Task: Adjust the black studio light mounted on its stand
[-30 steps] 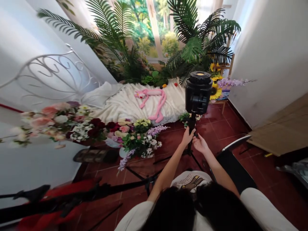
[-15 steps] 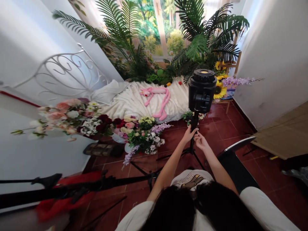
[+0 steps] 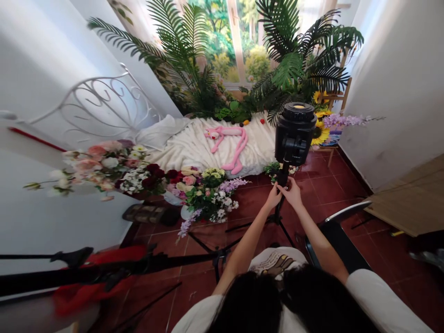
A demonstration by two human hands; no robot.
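A black studio light (image 3: 294, 134) sits upright on top of a black light stand (image 3: 278, 209), in front of me and slightly right. My left hand (image 3: 274, 198) is closed round the stand's pole just under the lamp, from the left side. From the right, my right hand (image 3: 293, 192) grips the same spot, its fingers pressed to the pole near a dark joint. The fingertips of both hands meet there, and the exact part between them is partly hidden. Below, the stand's legs spread over the red tile floor (image 3: 256, 199).
A second black stand (image 3: 166, 262) crosses the lower left. Bunches of artificial flowers (image 3: 208, 194) front a bed with a cream blanket (image 3: 176, 150) and a pink plush toy (image 3: 232, 132). A black chair (image 3: 343, 245) is at my right. Palm leaves (image 3: 291, 69) hang behind the lamp.
My right hand has moved left from beside the pole and closed on it. My left hand stays at the pole. The view has shifted slightly.
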